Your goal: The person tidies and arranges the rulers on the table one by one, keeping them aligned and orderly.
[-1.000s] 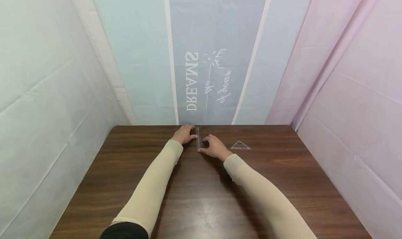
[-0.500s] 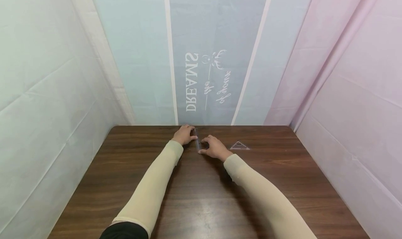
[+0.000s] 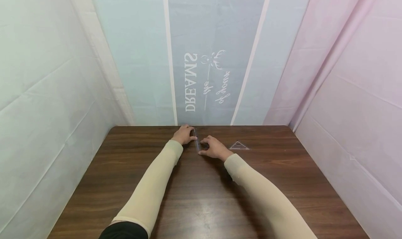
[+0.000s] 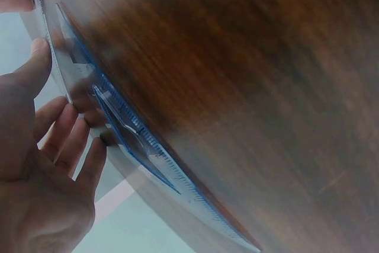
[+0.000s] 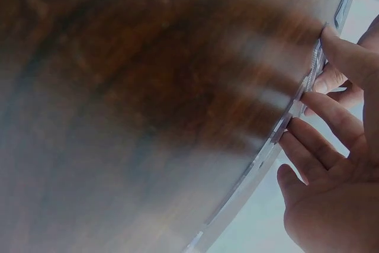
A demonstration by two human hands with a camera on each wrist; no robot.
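Observation:
A clear plastic ruler (image 3: 197, 146) lies near the far side of the table, between my hands, tilted slightly with its far end toward the left. My left hand (image 3: 183, 135) holds it from the left, thumb at its middle and fingers by its far end. From the right, my right hand (image 3: 216, 149) grips the near end, the thumb against it and the fingers curved beside its edge. In the left wrist view, the ruler shows as a thin strip (image 4: 54, 60) with tick marks. A clear set square (image 3: 239, 148) with blue-looking edges lies right of my right hand.
The dark wood-grain table (image 3: 201, 197) ends just beyond my left fingertips. A blue-grey cloth (image 3: 213, 29) with mirrored white lettering hangs behind it. Pale sheets (image 3: 47, 75) close off both sides.
The ruler has turned slightly, its far end swinging left from nearly straight. Both hands have hardly moved, still at the ruler. The set square has stayed in place.

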